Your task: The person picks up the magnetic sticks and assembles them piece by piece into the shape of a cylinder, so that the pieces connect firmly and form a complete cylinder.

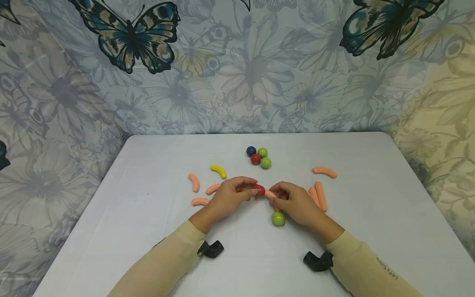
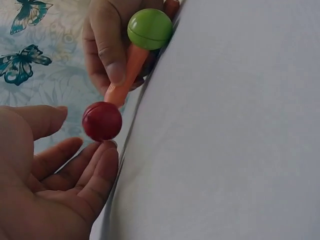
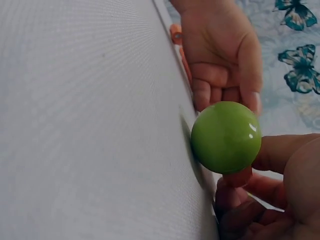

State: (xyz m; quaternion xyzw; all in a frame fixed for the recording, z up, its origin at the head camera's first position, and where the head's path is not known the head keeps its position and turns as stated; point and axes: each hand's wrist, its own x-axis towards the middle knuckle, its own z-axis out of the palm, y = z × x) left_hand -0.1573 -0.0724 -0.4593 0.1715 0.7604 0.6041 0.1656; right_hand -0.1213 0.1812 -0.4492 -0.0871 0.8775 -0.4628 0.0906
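My right hand (image 1: pixel 297 204) pinches an orange curved stick piece (image 2: pixel 132 65) between thumb and fingers. A red ball (image 1: pixel 259 190) sits at the far end of this piece, and a green ball (image 3: pixel 226 137) at the end nearer me. Beside the red ball is my left hand (image 1: pixel 226 200), its fingers loosely bent. In the left wrist view its fingertips are right at the ball's underside, while the thumb (image 2: pixel 47 120) stands apart from it. The right fingers hide part of the orange piece in the head view.
Several orange curved pieces (image 1: pixel 193 182) and a yellow curved piece (image 1: pixel 219 171) lie on the white table (image 1: pixel 148 231) at left. Farther back is a cluster of red, blue and green balls (image 1: pixel 265 163). More orange pieces (image 1: pixel 320 196) lie right of my right hand.
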